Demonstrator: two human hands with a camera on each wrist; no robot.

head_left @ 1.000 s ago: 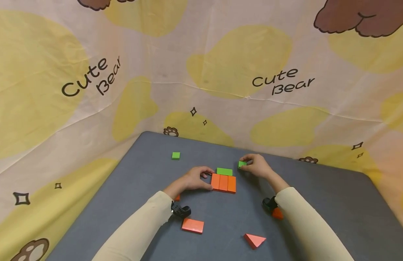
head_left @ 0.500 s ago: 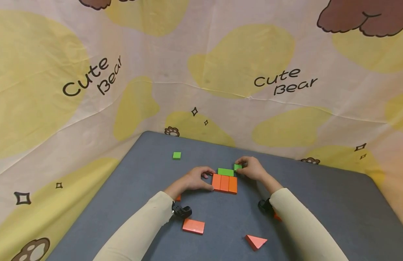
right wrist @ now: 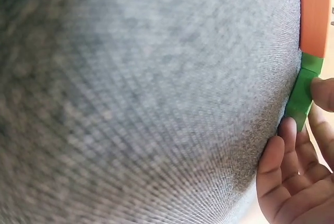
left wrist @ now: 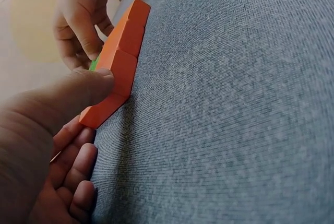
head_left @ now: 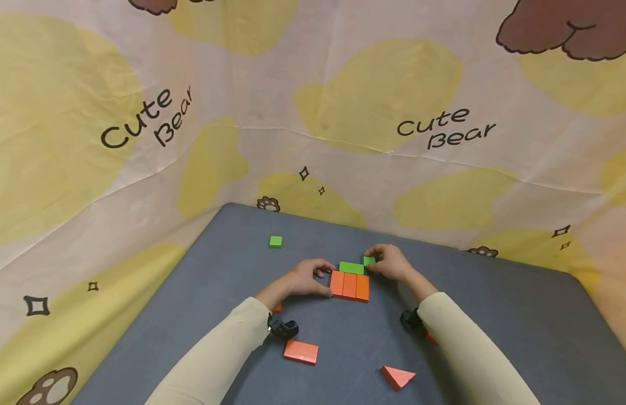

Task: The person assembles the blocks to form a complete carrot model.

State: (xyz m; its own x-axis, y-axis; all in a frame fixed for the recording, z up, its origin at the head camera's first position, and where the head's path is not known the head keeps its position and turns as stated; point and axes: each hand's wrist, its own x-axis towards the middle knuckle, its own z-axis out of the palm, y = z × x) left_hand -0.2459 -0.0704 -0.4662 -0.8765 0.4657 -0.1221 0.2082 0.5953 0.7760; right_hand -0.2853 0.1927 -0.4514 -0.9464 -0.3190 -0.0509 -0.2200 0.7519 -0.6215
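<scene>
Three orange rectangular blocks [head_left: 349, 286] lie side by side on the grey table, with a green rectangular block [head_left: 350, 268] against their far edge. My left hand [head_left: 304, 278] holds the leftmost orange block, thumb at its near corner and fingers at its far side. In the left wrist view the thumb presses the orange block [left wrist: 122, 72]. My right hand [head_left: 392, 263] pinches a small green square block [head_left: 369, 260] at the right end of the green rectangular block. The right wrist view shows the green square block [right wrist: 300, 94] touching the other green piece, thumb on one side and fingers on the other.
A second green square block [head_left: 275, 242] lies at the back left. Nearer are a coral rectangular block [head_left: 301, 352] and a coral triangular block [head_left: 397, 377]. Orange pieces are partly hidden by each forearm. A patterned curtain [head_left: 343, 112] stands behind the grey table [head_left: 495, 315].
The right hand has moved left with the small green square block, bringing it from apart to beside the green rectangular block. The left hand has stayed at the orange blocks.
</scene>
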